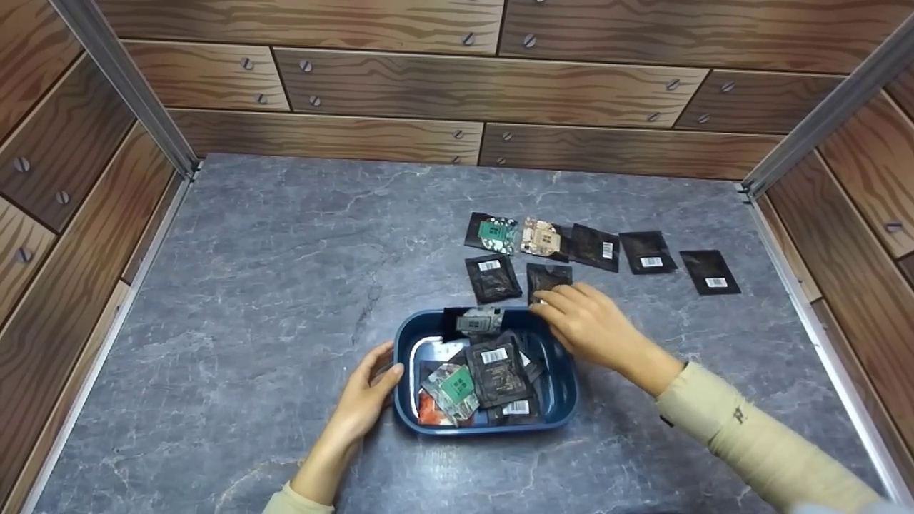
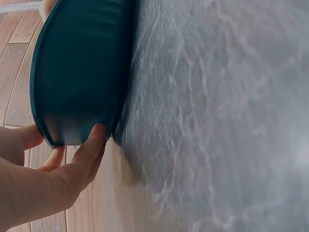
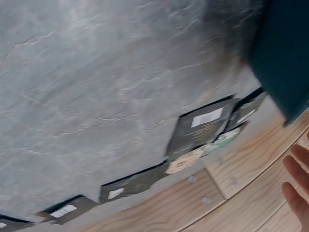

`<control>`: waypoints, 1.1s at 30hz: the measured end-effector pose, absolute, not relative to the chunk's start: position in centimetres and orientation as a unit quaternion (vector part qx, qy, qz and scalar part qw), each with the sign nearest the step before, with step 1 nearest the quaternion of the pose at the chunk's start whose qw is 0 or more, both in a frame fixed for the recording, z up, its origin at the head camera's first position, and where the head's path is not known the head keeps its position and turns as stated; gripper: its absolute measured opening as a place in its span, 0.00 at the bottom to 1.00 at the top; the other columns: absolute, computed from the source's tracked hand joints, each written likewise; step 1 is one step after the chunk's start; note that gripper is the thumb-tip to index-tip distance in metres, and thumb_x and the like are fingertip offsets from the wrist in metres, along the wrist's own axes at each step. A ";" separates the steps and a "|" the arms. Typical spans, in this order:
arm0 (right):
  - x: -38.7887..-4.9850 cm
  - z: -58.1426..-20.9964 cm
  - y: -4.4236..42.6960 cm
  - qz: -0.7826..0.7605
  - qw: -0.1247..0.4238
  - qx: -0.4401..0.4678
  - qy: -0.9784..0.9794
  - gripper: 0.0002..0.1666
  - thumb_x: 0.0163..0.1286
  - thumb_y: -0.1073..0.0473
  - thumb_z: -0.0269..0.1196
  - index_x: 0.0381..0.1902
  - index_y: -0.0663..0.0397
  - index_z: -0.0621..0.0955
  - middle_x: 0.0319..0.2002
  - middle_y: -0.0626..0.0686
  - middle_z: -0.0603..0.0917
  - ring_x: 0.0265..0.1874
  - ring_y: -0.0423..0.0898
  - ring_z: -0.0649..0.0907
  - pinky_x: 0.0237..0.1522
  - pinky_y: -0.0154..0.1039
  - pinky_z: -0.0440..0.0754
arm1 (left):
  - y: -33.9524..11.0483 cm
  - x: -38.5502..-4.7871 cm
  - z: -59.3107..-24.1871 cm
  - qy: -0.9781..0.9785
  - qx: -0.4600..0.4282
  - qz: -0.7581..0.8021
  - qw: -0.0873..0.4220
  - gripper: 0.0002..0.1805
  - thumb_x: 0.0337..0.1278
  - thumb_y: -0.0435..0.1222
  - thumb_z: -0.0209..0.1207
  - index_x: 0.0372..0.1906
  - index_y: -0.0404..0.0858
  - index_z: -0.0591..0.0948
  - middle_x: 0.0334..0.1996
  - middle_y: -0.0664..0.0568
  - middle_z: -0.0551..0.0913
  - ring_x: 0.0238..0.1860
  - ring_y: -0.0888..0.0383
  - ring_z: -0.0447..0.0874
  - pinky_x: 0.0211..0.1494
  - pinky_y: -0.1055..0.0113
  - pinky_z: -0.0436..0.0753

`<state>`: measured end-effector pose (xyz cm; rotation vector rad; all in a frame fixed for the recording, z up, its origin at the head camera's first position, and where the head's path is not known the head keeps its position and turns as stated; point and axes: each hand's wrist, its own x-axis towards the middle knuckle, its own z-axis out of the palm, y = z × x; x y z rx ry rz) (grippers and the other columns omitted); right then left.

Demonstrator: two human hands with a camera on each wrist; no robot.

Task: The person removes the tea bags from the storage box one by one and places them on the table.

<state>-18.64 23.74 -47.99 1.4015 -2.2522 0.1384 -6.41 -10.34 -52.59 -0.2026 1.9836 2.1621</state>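
Note:
A blue plastic bin (image 1: pixel 571 389) stands on the table, holding several small flat packets; one shows a green label (image 1: pixel 458 385), and a black packet (image 1: pixel 500 371) with a barcode lies on top. My left hand (image 1: pixel 368 392) grips the bin's left end, thumb at the rim and fingers against the outer wall (image 2: pixel 77 72). Above the bin's far right corner is my right hand (image 1: pixel 589 325), its fingers extended. In the right wrist view these fingers (image 3: pixel 299 169) look apart, with nothing seen between them. Just beyond them lies a black packet (image 1: pixel 550 274), partly covered in the head view.
More packets lie in two rows behind the bin: a green-labelled packet (image 1: pixel 494 231), a tan-labelled packet (image 1: pixel 544 238) and several black packets (image 1: pixel 646 251) with barcodes. Wood-patterned walls (image 1: pixel 357 78) with metal corner posts (image 1: pixel 821 118) enclose the grey marbled table (image 1: pixel 271 285).

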 end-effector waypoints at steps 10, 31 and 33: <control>-16.3 -46.9 21.1 0.004 0.237 0.576 -0.783 0.16 0.65 0.61 0.58 0.48 0.56 0.84 0.47 0.56 0.86 0.42 0.52 0.85 0.45 0.46 0.84 | -10.2 -6.4 -52.4 0.669 -0.058 0.735 0.098 0.28 0.73 0.32 0.51 0.72 0.26 0.60 0.67 0.27 0.65 0.65 0.37 0.70 0.59 0.56 0.80; -13.6 -46.0 17.1 -0.117 0.133 0.620 -0.765 0.09 0.63 0.53 0.66 0.38 0.50 0.83 0.34 0.47 0.85 0.32 0.45 0.81 0.37 0.39 0.79 | -10.2 -6.4 -52.5 0.670 -0.066 0.733 0.097 0.28 0.73 0.32 0.51 0.72 0.26 0.61 0.67 0.28 0.65 0.66 0.36 0.69 0.62 0.55 0.78; -13.3 -46.2 16.8 -0.134 0.115 0.611 -0.772 0.16 0.62 0.48 0.69 0.42 0.50 0.84 0.38 0.49 0.86 0.34 0.46 0.82 0.40 0.39 0.80 | -10.2 -6.4 -52.5 0.670 -0.068 0.733 0.098 0.28 0.73 0.32 0.51 0.72 0.26 0.61 0.67 0.28 0.65 0.66 0.36 0.69 0.62 0.56 0.78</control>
